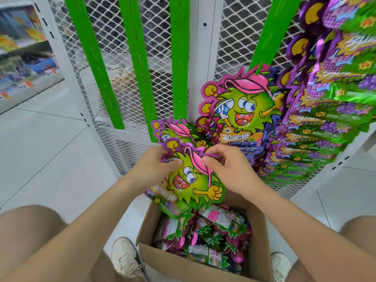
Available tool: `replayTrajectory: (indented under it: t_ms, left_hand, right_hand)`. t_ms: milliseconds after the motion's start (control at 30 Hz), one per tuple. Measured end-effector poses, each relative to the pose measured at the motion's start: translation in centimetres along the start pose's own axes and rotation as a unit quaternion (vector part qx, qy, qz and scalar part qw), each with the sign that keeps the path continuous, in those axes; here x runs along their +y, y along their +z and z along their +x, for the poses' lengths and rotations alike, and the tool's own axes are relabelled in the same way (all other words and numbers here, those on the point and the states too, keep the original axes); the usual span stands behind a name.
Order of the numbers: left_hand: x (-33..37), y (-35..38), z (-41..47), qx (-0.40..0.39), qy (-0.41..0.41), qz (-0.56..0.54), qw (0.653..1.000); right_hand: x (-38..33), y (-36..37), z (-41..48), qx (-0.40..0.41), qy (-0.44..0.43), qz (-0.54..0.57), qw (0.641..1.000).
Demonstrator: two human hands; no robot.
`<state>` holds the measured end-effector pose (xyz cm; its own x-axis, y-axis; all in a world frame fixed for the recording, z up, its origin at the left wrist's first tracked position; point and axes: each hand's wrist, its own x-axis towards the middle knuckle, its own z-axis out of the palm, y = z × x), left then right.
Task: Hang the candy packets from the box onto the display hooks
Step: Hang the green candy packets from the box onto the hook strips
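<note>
- We face a white mesh rack point(158, 47) standing on the shop floor, with four green strips point(138, 68) hanging down its front. The two leftmost strips show bare slots all the way down.
- To our right, a dense column of grape packets point(325, 119) already fills the rack. One large hung packet point(240, 110) sits on the fourth strip.
- The cardboard box point(183, 263) stands open on the floor between our feet, and many boxed packets point(221, 231) lie in it.
- The held packet point(193, 180) is up out of the box, just above its far rim and in front of the rack's lower part. Its long axis runs roughly upright, leaning left at the top, with the printed face towards us.
- Behind its upper edge, a small hung packet point(173, 131) sits at the bottom end of the third strip.
- The left grip point(152, 165) pinches the held packet's upper left edge, thumb on the face.
- The right grip point(230, 169) pinches the pink cap at the top, fingers curled over the edge.
- The top edge lies between the two grips, and the strip slots lie up and away from it. We judge the third strip closest, with the right grip nearer the hanging point. We cannot make out the hole itself.
</note>
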<state>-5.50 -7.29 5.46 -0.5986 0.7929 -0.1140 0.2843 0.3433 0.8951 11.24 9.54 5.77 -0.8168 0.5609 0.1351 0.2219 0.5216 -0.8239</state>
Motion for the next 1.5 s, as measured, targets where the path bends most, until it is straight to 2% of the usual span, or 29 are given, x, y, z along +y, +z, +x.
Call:
replayTrajectory:
  t_ms: [100, 200, 267, 367, 433, 533, 633, 700, 767, 900, 1000, 1133, 1267, 1367, 1500]
  left_hand:
    - [1.9, 0.0, 1.5, 0.138, 0.022, 0.086, 0.986]
    - [3.9, -0.4, 3.4, 0.204, 0.081, 0.125, 0.968]
    - [4.8, -0.9, 4.6, 0.198, 0.096, 0.108, 0.969]
    - [5.4, -1.2, 5.9, 0.164, 0.069, 0.065, 0.982]
    - [5.2, -1.4, 6.4, 0.157, 0.060, 0.101, 0.981]
    - [4.9, -1.8, 6.2, 0.164, 0.074, 0.120, 0.976]
    - [5.7, -2.2, 4.8, 0.179, 0.132, 0.061, 0.973]
    - [6.4, -2.8, 3.6, 0.165, 0.139, -0.003, 0.977]
    - [6.6, -3.5, 2.5, 0.152, 0.139, -0.038, 0.978]
    - [7.3, -4.9, 1.3, 0.152, 0.116, -0.029, 0.981]
    - [8.1, -5.6, 0.7, 0.137, 0.098, -0.005, 0.986]
    - [8.7, -6.4, 0.1, 0.111, 0.079, 0.026, 0.990]
    - [9.2, -6.9, 0.0, 0.045, 0.061, 0.021, 0.997]
    - [9.2, -7.0, 0.1, 0.046, 0.068, 0.029, 0.996]
    - [8.9, -7.3, 0.1, 0.044, 0.053, 0.015, 0.998]
  right_hand:
    - [-0.8, 0.3, 0.4, -0.015, -0.016, -0.017, 1.000]
    - [-1.8, 0.2, 1.0, 0.005, -0.039, -0.085, 0.996]
    - [-2.1, -0.3, 1.7, 0.012, -0.058, -0.146, 0.987]
    - [-2.5, -1.3, 2.3, -0.007, -0.067, -0.244, 0.967]
    - [-2.7, -1.8, 2.5, -0.035, -0.069, -0.281, 0.956]
    - [-3.6, -2.6, 2.7, -0.072, -0.058, -0.201, 0.975]
    - [-4.0, -3.5, 2.5, -0.146, -0.037, -0.123, 0.981]
    - [-3.9, -3.4, 2.2, -0.176, -0.038, -0.101, 0.978]
    - [-4.1, -3.2, 2.0, -0.135, -0.087, -0.124, 0.979]
    - [-6.4, -2.4, 2.1, -0.065, -0.178, -0.119, 0.975]
    - [-7.4, -1.5, 2.6, 0.015, -0.180, -0.064, 0.981]
    - [-8.4, -0.5, 3.8, 0.123, -0.202, 0.016, 0.972]
    - [-8.8, 0.2, 5.0, 0.151, -0.211, 0.042, 0.965]
    - [-8.8, 0.7, 5.1, 0.144, -0.223, 0.022, 0.964]
    - [-9.4, 0.7, 5.0, 0.166, -0.161, 0.077, 0.970]
